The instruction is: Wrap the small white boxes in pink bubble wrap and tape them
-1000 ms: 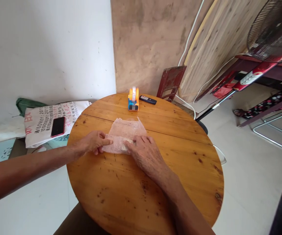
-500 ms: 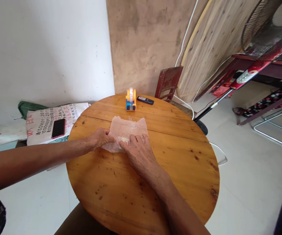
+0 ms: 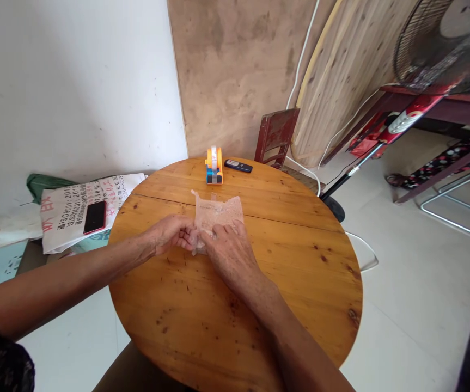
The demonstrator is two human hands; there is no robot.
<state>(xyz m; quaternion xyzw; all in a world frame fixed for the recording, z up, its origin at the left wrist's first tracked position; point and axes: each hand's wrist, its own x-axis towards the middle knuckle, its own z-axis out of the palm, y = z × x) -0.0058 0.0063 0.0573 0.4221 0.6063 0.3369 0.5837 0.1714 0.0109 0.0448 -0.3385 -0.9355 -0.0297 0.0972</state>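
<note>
A sheet of clear bubble wrap [image 3: 218, 212] lies on the round wooden table [image 3: 300, 272], partly folded around something pale that my fingers mostly hide. My left hand [image 3: 176, 233] is closed on the wrap's left edge, which it has gathered inward. Over the wrap's near part rests my right hand [image 3: 230, 247], fingers spread and pressing down on the bundle. A small strip of clear tape [image 3: 214, 196] shows at the wrap's far edge. Beyond it stands an orange and blue tape dispenser [image 3: 214, 166] with a roll of clear tape.
A dark remote-like device [image 3: 238, 166] lies beside the dispenser. Left of the table, a phone [image 3: 95, 217] rests on a printed white sack [image 3: 71, 212]. Behind is a red wooden chair [image 3: 276, 136]. A standing fan [image 3: 406, 117] and another person's leg [image 3: 434, 163] are at the right.
My left hand has brought the wrap's left side inward, toward the right, so the sheet looks narrower. My right hand stays pressed on the bundle. The view has shifted slightly.
</note>
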